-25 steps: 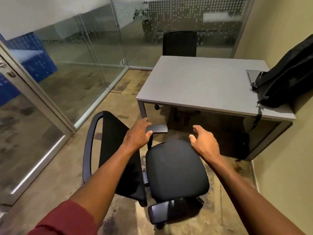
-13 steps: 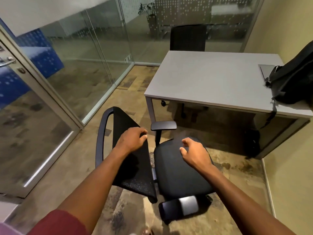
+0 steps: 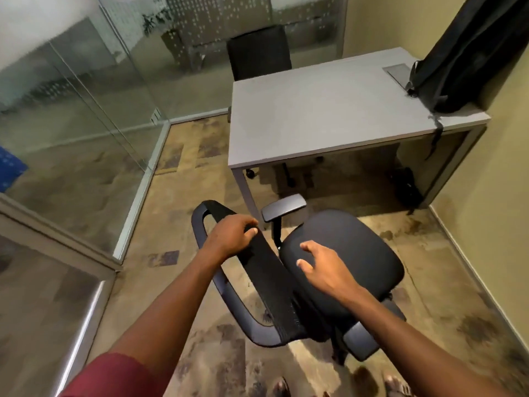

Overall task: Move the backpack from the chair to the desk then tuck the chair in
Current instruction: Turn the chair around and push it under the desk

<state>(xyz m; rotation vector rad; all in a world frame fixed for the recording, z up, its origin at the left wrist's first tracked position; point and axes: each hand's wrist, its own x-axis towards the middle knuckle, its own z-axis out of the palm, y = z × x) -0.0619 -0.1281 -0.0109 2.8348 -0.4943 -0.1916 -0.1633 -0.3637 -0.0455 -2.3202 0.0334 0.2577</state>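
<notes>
The black backpack (image 3: 469,53) stands on the right end of the grey desk (image 3: 320,110), leaning against the wall, one strap hanging over the desk's front edge. A black office chair (image 3: 352,253) stands on the floor in front of the desk, seat empty, its backrest turned toward the left. My left hand (image 3: 232,236) grips the top edge of the mesh backrest. Fingers spread, my right hand (image 3: 326,267) hovers over the near side of the seat and holds nothing.
A second black chair (image 3: 259,51) stands behind the desk. Glass walls (image 3: 86,110) close the room on the left and at the back. A yellow wall (image 3: 498,196) runs along the right. My feet (image 3: 395,385) show at the bottom edge.
My left hand has closed on the backrest's top edge. The chair has swung round, and my right hand has drawn back over the seat. My view has shifted left and back from the desk.
</notes>
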